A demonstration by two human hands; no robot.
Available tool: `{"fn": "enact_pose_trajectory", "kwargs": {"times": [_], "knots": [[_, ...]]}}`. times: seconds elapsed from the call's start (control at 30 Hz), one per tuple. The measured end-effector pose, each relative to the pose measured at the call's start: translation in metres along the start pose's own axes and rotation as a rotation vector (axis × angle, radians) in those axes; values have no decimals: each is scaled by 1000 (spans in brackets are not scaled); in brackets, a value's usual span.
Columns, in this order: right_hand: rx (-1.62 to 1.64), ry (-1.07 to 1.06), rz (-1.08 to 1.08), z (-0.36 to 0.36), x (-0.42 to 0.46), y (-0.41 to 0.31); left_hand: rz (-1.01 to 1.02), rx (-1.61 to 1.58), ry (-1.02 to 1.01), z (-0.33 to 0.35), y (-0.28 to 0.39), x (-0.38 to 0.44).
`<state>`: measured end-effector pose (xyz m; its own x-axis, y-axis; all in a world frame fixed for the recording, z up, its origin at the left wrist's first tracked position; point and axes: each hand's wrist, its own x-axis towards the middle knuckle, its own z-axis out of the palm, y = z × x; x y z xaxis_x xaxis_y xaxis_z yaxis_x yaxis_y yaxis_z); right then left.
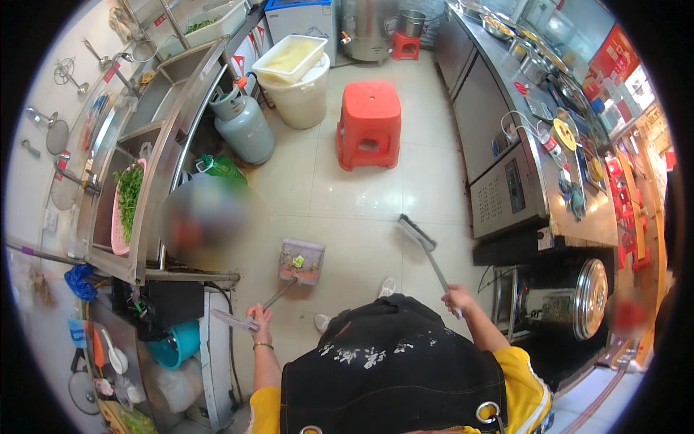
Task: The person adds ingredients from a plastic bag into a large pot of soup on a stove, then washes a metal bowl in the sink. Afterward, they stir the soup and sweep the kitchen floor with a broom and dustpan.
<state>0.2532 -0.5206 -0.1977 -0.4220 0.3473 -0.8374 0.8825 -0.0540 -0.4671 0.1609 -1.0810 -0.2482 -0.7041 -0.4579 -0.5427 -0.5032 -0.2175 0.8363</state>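
My left hand [260,320] grips the long handle of a dustpan [301,255]. Its pan is close to the tiled floor, with a yellow-green scrap and some dark debris in it. In my right hand [458,300] is the handle of a broom [417,232], whose dark bristles are near the floor, ahead and to the right of the pan. The broom head and the dustpan are apart. I wear a black apron [396,374] with a white print over yellow sleeves.
A stacked red plastic stool [371,125] stands ahead on the floor. Along the left are a steel sink [154,130], a grey gas cylinder [245,127] and a white bucket [295,100]. A steel counter [488,119] lines the right, with a lidded steel pot [591,299] nearer me.
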Motion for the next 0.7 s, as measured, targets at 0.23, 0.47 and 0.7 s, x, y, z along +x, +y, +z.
{"fn": "enact_pose_trajectory", "kwargs": {"times": [0.23,0.47,0.7], "knots": [[208,-13,-27,-100,53,-55,24,-80,-2,117,19,-8],[244,-12,-133,-129,121,-154,5,-60,39,193,49,5],[213,4,-118,-151,198,-264,-37,10,44,295,77,64]]}}
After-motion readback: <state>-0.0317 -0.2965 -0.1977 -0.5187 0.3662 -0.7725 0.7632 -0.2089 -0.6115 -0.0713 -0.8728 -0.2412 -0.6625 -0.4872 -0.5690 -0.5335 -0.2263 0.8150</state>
